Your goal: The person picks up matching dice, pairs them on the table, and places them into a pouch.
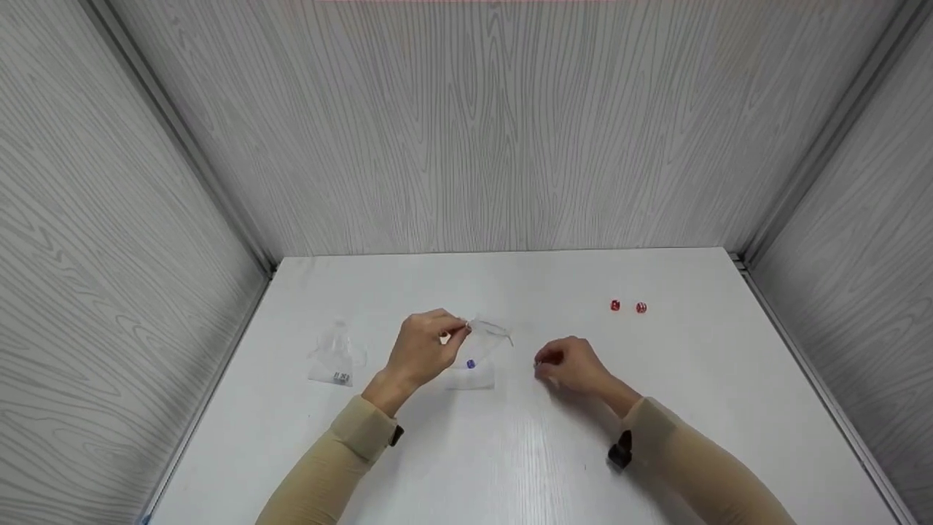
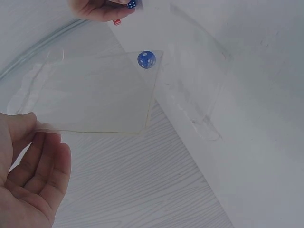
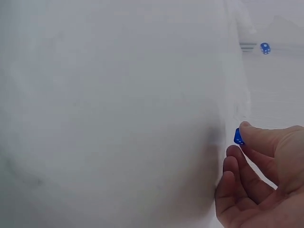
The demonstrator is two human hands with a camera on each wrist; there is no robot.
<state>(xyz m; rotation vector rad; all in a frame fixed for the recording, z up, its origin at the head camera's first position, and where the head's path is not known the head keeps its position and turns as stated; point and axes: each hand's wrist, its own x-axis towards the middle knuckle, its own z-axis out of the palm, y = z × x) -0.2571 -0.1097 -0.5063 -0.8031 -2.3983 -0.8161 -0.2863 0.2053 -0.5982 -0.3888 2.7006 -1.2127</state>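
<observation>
My left hand (image 1: 426, 346) pinches the edge of a clear plastic bag (image 2: 95, 95) between thumb and fingers. A blue die (image 2: 146, 60) with white pips lies in a corner of this bag. To the right, close over the table, my right hand (image 1: 572, 364) pinches another blue die (image 3: 238, 137) between thumb and fingertips. In the head view that second die is mostly hidden by the fingers. The bag hangs between the two hands, its mouth side near the left fingers.
Two red dice (image 1: 615, 305) sit side by side toward the back right of the white table (image 1: 510, 452). Left of my left hand lies another clear bag (image 1: 334, 357) with small dark print at its lower corner. Grey wood-grain panels (image 1: 466, 131) enclose the table at the back and sides.
</observation>
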